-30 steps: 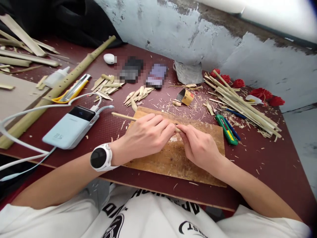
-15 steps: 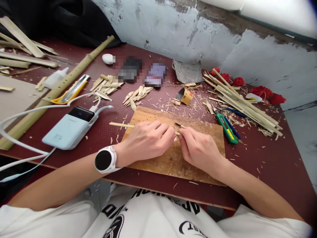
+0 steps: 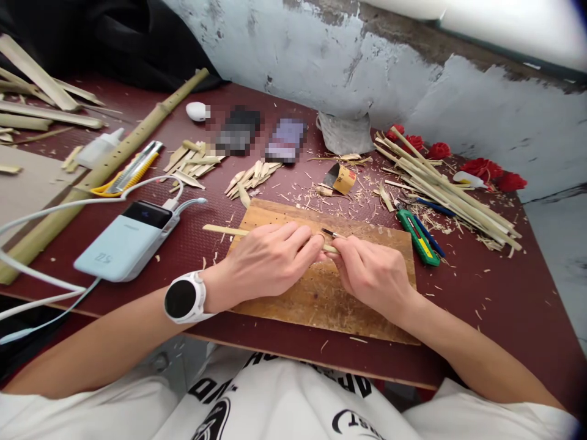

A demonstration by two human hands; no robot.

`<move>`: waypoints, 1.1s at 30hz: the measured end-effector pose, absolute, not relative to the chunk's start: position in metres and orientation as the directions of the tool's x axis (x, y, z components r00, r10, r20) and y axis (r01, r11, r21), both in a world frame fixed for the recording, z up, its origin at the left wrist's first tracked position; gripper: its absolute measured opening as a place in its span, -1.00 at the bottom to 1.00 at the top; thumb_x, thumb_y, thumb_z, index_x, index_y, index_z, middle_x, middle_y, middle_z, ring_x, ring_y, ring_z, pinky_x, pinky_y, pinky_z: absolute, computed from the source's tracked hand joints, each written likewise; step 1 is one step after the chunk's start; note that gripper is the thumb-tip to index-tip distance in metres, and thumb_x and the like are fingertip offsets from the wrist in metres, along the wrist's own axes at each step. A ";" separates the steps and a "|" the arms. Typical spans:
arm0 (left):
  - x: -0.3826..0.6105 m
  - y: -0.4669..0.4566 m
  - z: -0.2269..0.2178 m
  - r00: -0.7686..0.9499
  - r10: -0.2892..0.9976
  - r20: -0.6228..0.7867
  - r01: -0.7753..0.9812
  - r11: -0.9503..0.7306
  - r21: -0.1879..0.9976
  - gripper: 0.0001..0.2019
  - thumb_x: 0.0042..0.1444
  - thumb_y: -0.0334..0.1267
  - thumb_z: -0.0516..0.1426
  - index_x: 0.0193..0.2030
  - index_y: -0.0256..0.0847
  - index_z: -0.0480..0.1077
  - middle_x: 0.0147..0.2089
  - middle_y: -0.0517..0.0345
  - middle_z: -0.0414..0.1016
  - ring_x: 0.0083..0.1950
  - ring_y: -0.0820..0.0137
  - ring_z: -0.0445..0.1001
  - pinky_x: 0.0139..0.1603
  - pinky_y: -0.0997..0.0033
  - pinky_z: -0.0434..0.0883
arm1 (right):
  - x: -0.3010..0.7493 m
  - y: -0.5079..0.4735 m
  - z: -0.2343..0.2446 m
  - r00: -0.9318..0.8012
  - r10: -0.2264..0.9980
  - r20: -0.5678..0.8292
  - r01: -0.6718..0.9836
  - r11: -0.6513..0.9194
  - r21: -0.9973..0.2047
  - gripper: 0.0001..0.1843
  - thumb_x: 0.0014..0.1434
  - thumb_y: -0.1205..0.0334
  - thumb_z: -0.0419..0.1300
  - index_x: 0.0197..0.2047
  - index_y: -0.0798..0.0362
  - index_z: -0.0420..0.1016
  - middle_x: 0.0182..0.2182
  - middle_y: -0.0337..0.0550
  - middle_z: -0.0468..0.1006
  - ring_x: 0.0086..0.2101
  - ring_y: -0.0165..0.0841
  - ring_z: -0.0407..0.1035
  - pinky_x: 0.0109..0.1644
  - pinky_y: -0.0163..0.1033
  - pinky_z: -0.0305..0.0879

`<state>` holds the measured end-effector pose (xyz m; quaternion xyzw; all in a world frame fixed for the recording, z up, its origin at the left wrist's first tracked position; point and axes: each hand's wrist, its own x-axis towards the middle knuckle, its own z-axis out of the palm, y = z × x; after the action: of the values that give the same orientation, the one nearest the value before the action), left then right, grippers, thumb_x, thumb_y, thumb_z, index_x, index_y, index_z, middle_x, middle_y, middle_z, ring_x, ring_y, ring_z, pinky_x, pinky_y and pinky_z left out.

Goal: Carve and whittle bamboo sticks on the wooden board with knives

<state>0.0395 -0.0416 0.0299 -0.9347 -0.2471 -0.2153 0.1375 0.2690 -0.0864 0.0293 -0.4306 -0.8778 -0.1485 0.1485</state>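
Note:
My left hand (image 3: 275, 256), with a white watch on the wrist, is closed over a pale bamboo strip (image 3: 224, 230). One end of the strip juts out to the left; its middle is hidden under my fingers. Close beside it, my right hand (image 3: 373, 266) is closed around a thin dark-tipped tool (image 3: 329, 233), whose tip points left; I cannot make out its exact kind. A short length of the strip shows between the two hands, against the right fingertips. Both hands are over a worn wooden board (image 3: 316, 305) on the dark red table.
To the right lie a green utility knife (image 3: 418, 238) and a bundle of bamboo sticks (image 3: 444, 183). Shavings and sandpaper (image 3: 345, 178) lie behind the board. Leftward are a light blue power bank (image 3: 126, 241), a yellow cutter (image 3: 132, 171) and a long bamboo pole (image 3: 110, 165).
My left wrist has shifted slightly left, and slightly more of the strip shows between the hands. Both hands keep their holds. The whole view has moved a little.

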 end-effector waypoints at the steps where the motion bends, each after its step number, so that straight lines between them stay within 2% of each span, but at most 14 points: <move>1: 0.040 -0.042 0.030 0.784 0.403 0.472 0.519 -0.843 -0.143 -0.80 0.51 -0.18 0.03 -0.09 -0.22 0.37 -0.32 0.18 0.46 -0.32 0.29 0.45 -0.35 0.25 0.24 | 0.269 -0.087 0.030 -0.589 0.707 0.392 0.799 0.583 0.148 -0.89 0.48 0.26 0.12 -0.06 0.10 0.44 -0.44 -0.23 0.47 -0.43 -0.36 0.32 -0.33 -0.19 0.07; 4: 0.040 -0.043 0.030 0.789 0.400 0.466 0.515 -0.845 -0.146 -0.83 0.51 -0.24 0.01 -0.09 -0.23 0.37 -0.33 0.19 0.44 -0.32 0.27 0.43 -0.35 0.24 0.24 | 0.269 -0.086 0.030 -0.613 0.686 0.391 0.782 0.599 0.176 -0.88 0.48 0.25 0.12 -0.05 0.11 0.43 -0.40 -0.19 0.52 -0.39 -0.32 0.35 -0.28 -0.16 0.13; 8: 0.042 -0.046 0.031 0.789 0.394 0.472 0.513 -0.844 -0.153 -0.82 0.48 -0.37 -0.04 -0.04 -0.28 0.38 -0.30 0.13 0.45 -0.31 0.27 0.41 -0.32 0.26 0.27 | 0.269 -0.085 0.027 -0.626 0.682 0.379 0.768 0.623 0.148 -0.84 0.50 0.32 0.04 0.05 0.11 0.41 -0.26 -0.10 0.61 -0.30 -0.31 0.41 -0.20 -0.17 0.20; 11: 0.044 -0.046 0.031 0.788 0.408 0.461 0.524 -0.838 -0.153 -0.82 0.46 -0.40 -0.05 -0.04 -0.30 0.38 -0.29 0.10 0.45 -0.31 0.24 0.41 -0.31 0.24 0.29 | 0.271 -0.084 0.024 -0.616 0.687 0.385 0.776 0.614 0.145 -0.82 0.51 0.31 0.03 0.08 0.12 0.39 -0.31 -0.15 0.59 -0.33 -0.34 0.40 -0.24 -0.19 0.18; 13: 0.045 -0.046 0.031 0.789 0.416 0.453 0.518 -0.846 -0.126 -0.80 0.50 -0.28 -0.04 -0.03 -0.29 0.38 -0.27 0.09 0.46 -0.29 0.23 0.43 -0.31 0.23 0.30 | 0.273 -0.083 0.023 -0.609 0.688 0.395 0.782 0.603 0.155 -0.85 0.51 0.29 0.03 0.03 0.10 0.40 -0.38 -0.20 0.53 -0.38 -0.36 0.35 -0.26 -0.20 0.15; 16: 0.046 -0.048 0.029 0.780 0.443 0.443 0.530 -0.844 -0.089 -0.62 0.52 0.01 -0.03 0.02 -0.30 0.37 -0.22 0.08 0.47 -0.27 0.22 0.48 -0.32 0.23 0.33 | 0.272 -0.083 0.023 -0.592 0.691 0.415 0.798 0.574 0.183 -0.87 0.51 0.27 0.04 -0.06 0.06 0.39 -0.43 -0.22 0.46 -0.42 -0.35 0.28 -0.29 -0.19 0.11; 18: 0.047 -0.049 0.027 0.769 0.464 0.441 0.555 -0.826 -0.099 -0.58 0.50 0.07 -0.02 0.00 -0.30 0.37 -0.24 0.10 0.47 -0.29 0.24 0.49 -0.33 0.24 0.34 | 0.270 -0.084 0.023 -0.588 0.684 0.432 0.802 0.562 0.202 -0.87 0.51 0.25 0.05 -0.09 0.06 0.38 -0.44 -0.22 0.44 -0.43 -0.35 0.25 -0.31 -0.19 0.08; 24: 0.049 -0.052 0.029 0.741 0.500 0.449 0.618 -0.769 -0.164 -0.75 0.48 -0.17 0.04 -0.26 -0.19 0.29 -0.39 0.18 0.36 -0.44 0.28 0.44 -0.45 0.27 0.27 | 0.262 -0.085 0.021 -0.583 0.666 0.465 0.808 0.535 0.248 -0.79 0.50 0.21 0.08 -0.23 0.03 0.33 -0.49 -0.25 0.36 -0.48 -0.36 0.21 -0.34 -0.20 0.03; 29: 0.050 -0.056 0.036 0.759 0.521 0.390 0.620 -0.760 -0.192 -0.76 0.44 -0.38 -0.02 -0.32 -0.17 0.25 -0.44 0.19 0.34 -0.49 0.30 0.43 -0.51 0.31 0.23 | 0.257 -0.085 0.022 -0.559 0.675 0.482 0.822 0.527 0.216 -0.65 0.53 0.15 0.05 -0.34 0.02 0.31 -0.51 -0.25 0.34 -0.51 -0.39 0.18 -0.36 -0.22 0.01; 33: 0.053 -0.059 0.035 0.737 0.541 0.405 0.645 -0.743 -0.181 -0.71 0.46 -0.41 -0.09 -0.33 -0.18 0.25 -0.46 0.20 0.35 -0.54 0.33 0.42 -0.55 0.34 0.18 | 0.256 -0.085 0.022 -0.551 0.682 0.481 0.825 0.531 0.192 -0.57 0.55 0.06 0.03 -0.37 0.03 0.31 -0.52 -0.25 0.34 -0.52 -0.41 0.18 -0.39 -0.24 -0.01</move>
<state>0.0533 -0.0586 0.0355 -0.9187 -0.3226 -0.1653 0.1568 0.2563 -0.0854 0.0220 -0.4397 -0.8570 -0.2028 0.1763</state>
